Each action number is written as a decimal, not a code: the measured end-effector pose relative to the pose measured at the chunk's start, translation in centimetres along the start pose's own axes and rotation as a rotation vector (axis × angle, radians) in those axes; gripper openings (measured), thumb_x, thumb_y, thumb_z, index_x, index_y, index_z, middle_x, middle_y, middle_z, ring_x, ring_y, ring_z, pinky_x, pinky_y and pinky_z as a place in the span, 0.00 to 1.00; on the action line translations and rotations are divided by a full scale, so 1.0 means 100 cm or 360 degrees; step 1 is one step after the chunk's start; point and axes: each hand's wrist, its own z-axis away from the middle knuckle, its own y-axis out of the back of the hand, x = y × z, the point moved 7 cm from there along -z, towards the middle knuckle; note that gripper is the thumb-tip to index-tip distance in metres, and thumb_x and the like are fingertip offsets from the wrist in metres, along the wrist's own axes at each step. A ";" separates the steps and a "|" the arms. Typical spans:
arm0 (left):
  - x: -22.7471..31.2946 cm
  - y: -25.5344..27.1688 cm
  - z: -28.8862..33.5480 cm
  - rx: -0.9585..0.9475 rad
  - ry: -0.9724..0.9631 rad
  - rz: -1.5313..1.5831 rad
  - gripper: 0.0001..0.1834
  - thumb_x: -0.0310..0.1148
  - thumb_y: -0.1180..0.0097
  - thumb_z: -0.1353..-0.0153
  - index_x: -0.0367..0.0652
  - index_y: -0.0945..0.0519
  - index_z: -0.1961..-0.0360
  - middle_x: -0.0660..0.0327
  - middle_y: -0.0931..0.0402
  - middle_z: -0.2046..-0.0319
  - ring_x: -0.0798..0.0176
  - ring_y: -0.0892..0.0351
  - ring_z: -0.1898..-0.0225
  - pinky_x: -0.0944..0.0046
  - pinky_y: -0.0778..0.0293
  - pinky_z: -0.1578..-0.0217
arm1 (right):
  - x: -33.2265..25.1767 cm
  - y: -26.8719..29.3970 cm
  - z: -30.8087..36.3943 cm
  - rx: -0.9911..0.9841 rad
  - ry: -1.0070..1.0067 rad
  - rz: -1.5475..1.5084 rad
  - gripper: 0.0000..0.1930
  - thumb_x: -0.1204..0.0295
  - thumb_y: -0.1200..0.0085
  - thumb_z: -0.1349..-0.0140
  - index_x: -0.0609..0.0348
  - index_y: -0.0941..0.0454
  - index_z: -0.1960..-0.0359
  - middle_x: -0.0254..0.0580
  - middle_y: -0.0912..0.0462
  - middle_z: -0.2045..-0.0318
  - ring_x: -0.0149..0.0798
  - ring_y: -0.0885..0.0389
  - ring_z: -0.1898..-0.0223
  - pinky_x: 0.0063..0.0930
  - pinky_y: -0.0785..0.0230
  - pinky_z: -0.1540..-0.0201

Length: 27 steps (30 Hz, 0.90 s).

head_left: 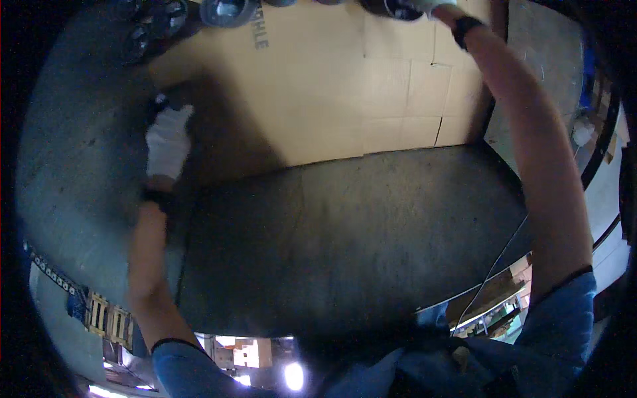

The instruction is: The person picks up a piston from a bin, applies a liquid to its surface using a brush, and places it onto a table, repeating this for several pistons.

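A gloved right hand (439,4) meets a dark round part (401,9) at 1 o'clock, its grip impossible to tell at the frame's edge, as the gloved left hand (169,140) hovers at 10, finger closure unclear. More round parts (227,12) line cardboard (325,86) bearing dark block lettering (258,30) at 11; open dark surface (345,245) spreads at 6 o'clock.

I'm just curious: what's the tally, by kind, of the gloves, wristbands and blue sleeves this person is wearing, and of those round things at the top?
White gloves: 2
Dark wristbands: 2
Blue sleeves: 2
Total: 6, leaving out the round things, too dark and cut off to count.
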 end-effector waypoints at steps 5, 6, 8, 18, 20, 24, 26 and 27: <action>0.075 0.120 0.081 0.0255 0.0088 0.0794 0.24 0.21 0.44 0.50 0.53 0.18 0.51 0.53 0.20 0.64 0.46 0.21 0.62 0.49 0.24 0.61 | 0.000 0.055 0.108 -0.0649 -0.0218 -0.1825 0.17 0.60 0.47 0.44 0.42 0.20 0.53 0.49 0.20 0.65 0.52 0.19 0.67 0.44 0.22 0.66; 0.085 0.154 0.102 0.0275 0.0120 0.0929 0.23 0.21 0.42 0.51 0.52 0.17 0.52 0.53 0.20 0.65 0.46 0.21 0.64 0.49 0.24 0.61 | 0.008 0.099 0.121 -0.0635 -0.0132 -0.1744 0.18 0.61 0.47 0.45 0.40 0.20 0.51 0.50 0.20 0.64 0.53 0.19 0.66 0.45 0.23 0.65; 0.118 0.233 0.123 0.0411 0.0100 0.1166 0.21 0.22 0.38 0.52 0.51 0.16 0.55 0.52 0.20 0.67 0.45 0.21 0.66 0.49 0.24 0.63 | 0.036 0.152 0.198 -0.0405 0.0093 -0.0989 0.20 0.59 0.48 0.43 0.44 0.21 0.48 0.60 0.22 0.55 0.55 0.21 0.61 0.47 0.24 0.61; 0.216 0.452 0.301 0.0432 0.0355 0.1386 0.18 0.30 0.30 0.52 0.46 0.16 0.58 0.50 0.17 0.65 0.46 0.16 0.63 0.55 0.21 0.62 | 0.273 0.426 0.330 -0.0551 -0.1041 -0.2259 0.17 0.65 0.40 0.53 0.37 0.16 0.57 0.51 0.24 0.68 0.52 0.22 0.67 0.44 0.23 0.66; 0.239 0.463 0.319 0.0305 0.0291 0.1428 0.16 0.28 0.33 0.50 0.45 0.16 0.58 0.52 0.16 0.62 0.50 0.16 0.60 0.59 0.22 0.57 | 0.292 0.459 0.376 -0.0632 -0.1230 -0.2179 0.18 0.64 0.41 0.52 0.35 0.16 0.55 0.51 0.24 0.68 0.52 0.21 0.66 0.45 0.23 0.65; 0.277 0.458 0.290 0.0624 -0.0124 0.1590 0.13 0.26 0.38 0.49 0.38 0.15 0.59 0.53 0.15 0.62 0.54 0.16 0.59 0.59 0.23 0.54 | 0.320 0.484 0.446 -0.0980 -0.1545 -0.2033 0.20 0.63 0.41 0.52 0.35 0.16 0.53 0.52 0.21 0.67 0.54 0.20 0.63 0.46 0.23 0.61; 0.307 0.464 0.292 0.0710 -0.0235 0.1402 0.14 0.26 0.35 0.52 0.38 0.15 0.61 0.51 0.15 0.63 0.51 0.15 0.60 0.58 0.22 0.55 | 0.320 0.515 0.496 -0.0930 -0.1822 -0.2031 0.20 0.62 0.41 0.51 0.36 0.16 0.53 0.48 0.20 0.68 0.53 0.19 0.62 0.46 0.23 0.61; 0.320 0.471 0.292 0.0746 -0.0321 0.1370 0.15 0.26 0.32 0.54 0.39 0.14 0.61 0.49 0.15 0.64 0.50 0.16 0.61 0.58 0.22 0.55 | 0.313 0.528 0.522 -0.0933 -0.1886 -0.2056 0.19 0.62 0.41 0.50 0.37 0.16 0.53 0.46 0.18 0.66 0.51 0.18 0.63 0.45 0.22 0.61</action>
